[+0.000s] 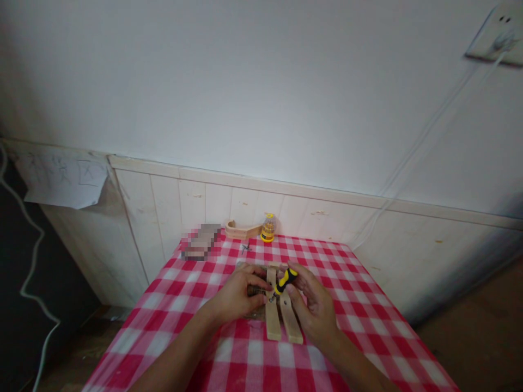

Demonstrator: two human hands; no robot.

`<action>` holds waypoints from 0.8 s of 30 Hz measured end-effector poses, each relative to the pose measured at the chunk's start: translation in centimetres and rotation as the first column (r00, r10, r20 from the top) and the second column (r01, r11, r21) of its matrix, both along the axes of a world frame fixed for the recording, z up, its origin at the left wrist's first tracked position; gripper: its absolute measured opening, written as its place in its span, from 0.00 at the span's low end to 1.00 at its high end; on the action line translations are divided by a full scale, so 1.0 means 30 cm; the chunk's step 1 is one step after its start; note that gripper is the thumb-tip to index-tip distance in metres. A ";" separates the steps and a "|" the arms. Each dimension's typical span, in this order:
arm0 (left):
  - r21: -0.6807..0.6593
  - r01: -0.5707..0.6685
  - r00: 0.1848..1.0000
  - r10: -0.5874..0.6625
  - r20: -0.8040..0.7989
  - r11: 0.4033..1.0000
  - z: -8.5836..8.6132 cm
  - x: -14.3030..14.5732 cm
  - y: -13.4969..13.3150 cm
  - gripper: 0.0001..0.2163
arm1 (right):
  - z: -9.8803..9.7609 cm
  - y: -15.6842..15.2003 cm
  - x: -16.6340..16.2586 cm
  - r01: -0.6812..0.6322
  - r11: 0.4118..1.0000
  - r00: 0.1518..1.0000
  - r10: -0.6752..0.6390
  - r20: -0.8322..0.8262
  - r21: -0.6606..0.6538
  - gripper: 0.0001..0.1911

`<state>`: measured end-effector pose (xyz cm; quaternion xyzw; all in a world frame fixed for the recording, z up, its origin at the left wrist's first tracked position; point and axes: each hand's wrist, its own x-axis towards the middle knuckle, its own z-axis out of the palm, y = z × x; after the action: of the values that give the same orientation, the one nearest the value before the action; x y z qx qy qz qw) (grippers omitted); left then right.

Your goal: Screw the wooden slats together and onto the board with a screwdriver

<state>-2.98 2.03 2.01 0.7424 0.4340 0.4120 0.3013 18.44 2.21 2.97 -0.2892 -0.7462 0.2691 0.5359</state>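
Note:
My right hand (pixel 316 305) is closed on a yellow-and-black screwdriver (pixel 286 280), which slants down to the left. The tip meets a small dark spot, perhaps a screw or a hole, in the left of two pale wooden strips (pixel 273 325). The right wooden strip (pixel 293 325) lies beside it, with a dark hole in its face. From the left side, my left hand (pixel 236 292) grips the left strip, finger and thumb tips at its edge near the screwdriver tip. Behind these fingers, a brownish piece (pixel 255 313) lies partly hidden under the strips.
A red-and-white checked cloth (pixel 322 365) covers the table. Toward the wall stand a yellow bit case (pixel 268 228) and a curved wooden piece (pixel 243 231). Small metal parts (pixel 245 248) lie before them. A pixelated flat object (pixel 201 242) is at the back left.

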 end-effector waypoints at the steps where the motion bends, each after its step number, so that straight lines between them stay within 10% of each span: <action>1: -0.015 0.007 1.000 -0.007 -0.004 1.000 0.001 -0.001 0.001 0.09 | -0.002 0.000 -0.001 -0.015 1.000 1.000 0.015 -0.012 -0.016 0.19; 24: -0.058 0.006 1.000 -0.005 0.024 0.998 -0.031 0.001 0.020 0.08 | 0.003 0.012 -0.005 0.046 0.999 0.999 -0.046 -0.002 0.007 0.20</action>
<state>-2.96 2.63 1.07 0.7295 0.4401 0.4073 0.3290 18.27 2.58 3.05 -0.3042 -0.7397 0.2543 0.5436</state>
